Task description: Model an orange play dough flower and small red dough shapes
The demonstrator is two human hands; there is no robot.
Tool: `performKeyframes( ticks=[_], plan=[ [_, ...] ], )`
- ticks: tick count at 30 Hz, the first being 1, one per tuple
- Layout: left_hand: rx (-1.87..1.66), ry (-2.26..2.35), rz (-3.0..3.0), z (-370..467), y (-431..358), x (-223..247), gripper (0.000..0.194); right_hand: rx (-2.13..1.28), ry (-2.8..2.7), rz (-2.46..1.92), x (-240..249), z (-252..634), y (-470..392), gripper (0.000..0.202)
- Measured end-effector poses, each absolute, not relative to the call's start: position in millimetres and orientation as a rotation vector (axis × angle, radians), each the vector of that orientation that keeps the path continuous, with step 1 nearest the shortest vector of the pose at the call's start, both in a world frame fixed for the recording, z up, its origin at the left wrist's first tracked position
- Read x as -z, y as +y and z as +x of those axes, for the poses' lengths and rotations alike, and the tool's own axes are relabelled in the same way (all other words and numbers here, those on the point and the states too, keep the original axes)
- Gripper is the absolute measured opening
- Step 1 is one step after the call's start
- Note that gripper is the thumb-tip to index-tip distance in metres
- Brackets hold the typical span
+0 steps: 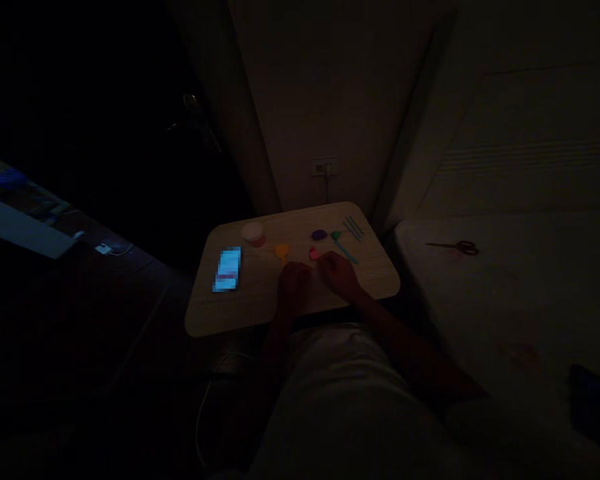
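Note:
My left hand point(294, 281) is over the front middle of the small wooden table point(215, 319), its fingers curled just below an orange piece point(282, 251). Beside it, my right hand point(336, 272) is closed near a pink-red piece point(314, 253); whether its fingers grip anything is too dark to tell. A purple round piece point(319, 235) and a green piece point(335, 235) lie behind my right hand. From the green piece a teal stick point(347, 250) runs toward the right. Several thin light-blue sticks point(353, 228) lie at the back right.
A lit phone point(227, 269) and a white-lidded tub point(253, 233) are on the table's left part. Scissors point(453, 247) lie on a pale surface at the right. A wall socket point(324, 167) with a plugged cable is behind the table.

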State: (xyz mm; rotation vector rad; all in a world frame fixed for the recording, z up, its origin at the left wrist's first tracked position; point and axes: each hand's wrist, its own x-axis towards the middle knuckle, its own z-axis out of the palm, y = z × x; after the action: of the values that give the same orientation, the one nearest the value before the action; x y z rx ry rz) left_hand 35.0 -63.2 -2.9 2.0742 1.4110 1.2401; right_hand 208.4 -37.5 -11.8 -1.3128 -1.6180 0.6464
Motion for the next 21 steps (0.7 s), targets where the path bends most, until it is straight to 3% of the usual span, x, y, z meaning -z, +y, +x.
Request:
performKeyframes(
  ticks=[2, 8, 14, 21],
  plan=[
    [-1.135, 1.447, 2.237, 37, -63, 8, 0.020, -0.671, -1.595, -1.286, 11, 209, -39, 0.019],
    [-0.959, 1.448, 2.427, 46, -76, 27, 0.057, -0.752, -1.499, -1.215, 10, 211, -41, 0.018],
    [-0.844, 1.280, 2.465, 47, -101, 24, 0.055, -0.768, -1.411, -1.186, 12, 214, -40, 0.019],
    [-0.918, 1.449, 2.423, 52, -99, 19, 0.059, -0.767, -1.413, -1.190, 6, 214, -42, 0.018]
  ],
)
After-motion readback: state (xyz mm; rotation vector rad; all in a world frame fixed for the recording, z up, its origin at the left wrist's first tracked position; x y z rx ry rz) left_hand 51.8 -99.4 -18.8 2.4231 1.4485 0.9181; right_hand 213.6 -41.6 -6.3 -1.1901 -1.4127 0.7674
